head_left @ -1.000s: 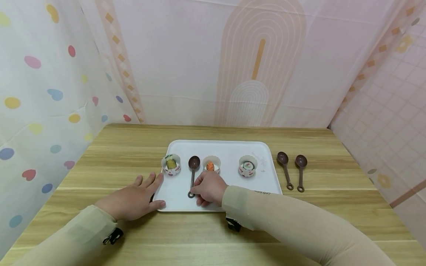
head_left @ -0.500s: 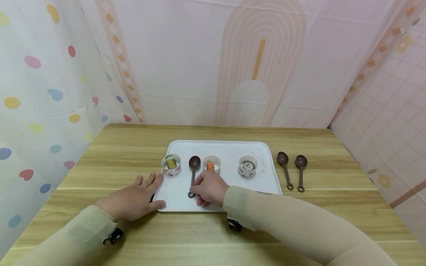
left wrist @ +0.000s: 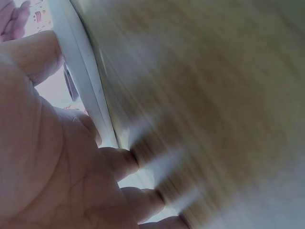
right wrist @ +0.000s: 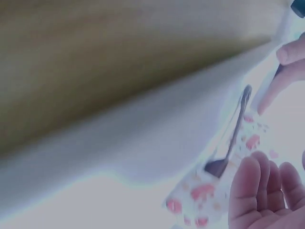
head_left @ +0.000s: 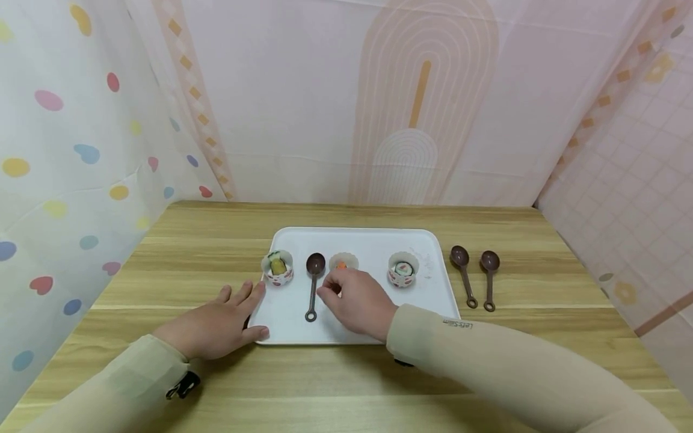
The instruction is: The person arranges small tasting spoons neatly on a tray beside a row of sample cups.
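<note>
A dark brown measuring spoon [head_left: 311,288] lies on the white tray [head_left: 368,240], bowl toward the back. My right hand [head_left: 360,304] hovers just right of its handle, fingers loosely bent and holding nothing. It partly hides the middle paper cup [head_left: 349,260], in which something orange [head_left: 341,264] shows. My left hand [head_left: 216,325] lies with fingers spread at the tray's left edge, its thumb over the rim; the left wrist view shows its fingertips on the table. Another paper cup [head_left: 278,276] near that edge holds a green and yellow piece [head_left: 278,266].
A third paper cup [head_left: 402,276] with a round white-and-green piece [head_left: 403,269] stands at the tray's right. Two more brown spoons lie on the wooden table beyond it, one nearer spoon [head_left: 460,260] and one farther spoon [head_left: 489,264]. Patterned curtains [head_left: 303,120] border the table.
My right hand has let go of the spoon's handle and moved slightly right and up, covering more of the middle cup. The spoon stays in place; my left hand has not moved.
</note>
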Available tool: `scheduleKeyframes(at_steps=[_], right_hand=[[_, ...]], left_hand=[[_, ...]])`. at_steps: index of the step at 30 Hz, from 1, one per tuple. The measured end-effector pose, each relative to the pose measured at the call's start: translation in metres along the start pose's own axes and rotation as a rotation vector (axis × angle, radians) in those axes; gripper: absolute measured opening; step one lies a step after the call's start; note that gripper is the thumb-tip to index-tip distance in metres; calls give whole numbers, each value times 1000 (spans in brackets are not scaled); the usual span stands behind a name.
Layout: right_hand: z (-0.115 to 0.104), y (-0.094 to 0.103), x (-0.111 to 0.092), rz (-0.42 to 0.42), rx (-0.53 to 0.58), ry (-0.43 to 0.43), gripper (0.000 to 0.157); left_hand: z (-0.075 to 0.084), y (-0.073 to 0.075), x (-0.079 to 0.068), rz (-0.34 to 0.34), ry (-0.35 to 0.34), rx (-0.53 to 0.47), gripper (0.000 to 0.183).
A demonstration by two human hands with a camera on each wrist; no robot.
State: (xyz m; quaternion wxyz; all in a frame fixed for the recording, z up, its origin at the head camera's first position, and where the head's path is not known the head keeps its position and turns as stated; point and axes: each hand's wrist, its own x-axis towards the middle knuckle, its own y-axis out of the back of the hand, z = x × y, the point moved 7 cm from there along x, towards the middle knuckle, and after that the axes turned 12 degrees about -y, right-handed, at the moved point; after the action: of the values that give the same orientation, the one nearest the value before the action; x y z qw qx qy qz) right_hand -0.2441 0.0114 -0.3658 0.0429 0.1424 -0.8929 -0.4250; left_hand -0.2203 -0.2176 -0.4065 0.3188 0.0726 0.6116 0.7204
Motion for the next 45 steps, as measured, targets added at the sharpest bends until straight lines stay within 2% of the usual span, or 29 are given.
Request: scheduleKeyframes(at_steps=[5, 10, 15, 21, 28, 36, 45], right_hand=[[0, 18, -5, 106, -112, 138, 16], [10, 34, -5, 176, -193, 180, 24], [26, 45, 1, 193, -264, 139, 38], [44, 51, 8, 157, -364, 57, 55], [58, 54, 11, 127, -423, 13, 72], [71, 55, 12, 95, -473, -42, 84], [76, 56, 10, 77, -491, -77, 90]], left_hand=[[0, 0, 0, 0, -2, 0, 100], [0, 0, 0, 1, -2, 1, 100], [0, 0, 0, 2, -1, 5, 100], [1, 1, 0, 11, -4, 4, 98], [0, 1, 0, 6, 2, 4, 99], [0, 1, 0, 11, -5, -3, 99], [0, 0, 0, 9, -5, -3, 99]])
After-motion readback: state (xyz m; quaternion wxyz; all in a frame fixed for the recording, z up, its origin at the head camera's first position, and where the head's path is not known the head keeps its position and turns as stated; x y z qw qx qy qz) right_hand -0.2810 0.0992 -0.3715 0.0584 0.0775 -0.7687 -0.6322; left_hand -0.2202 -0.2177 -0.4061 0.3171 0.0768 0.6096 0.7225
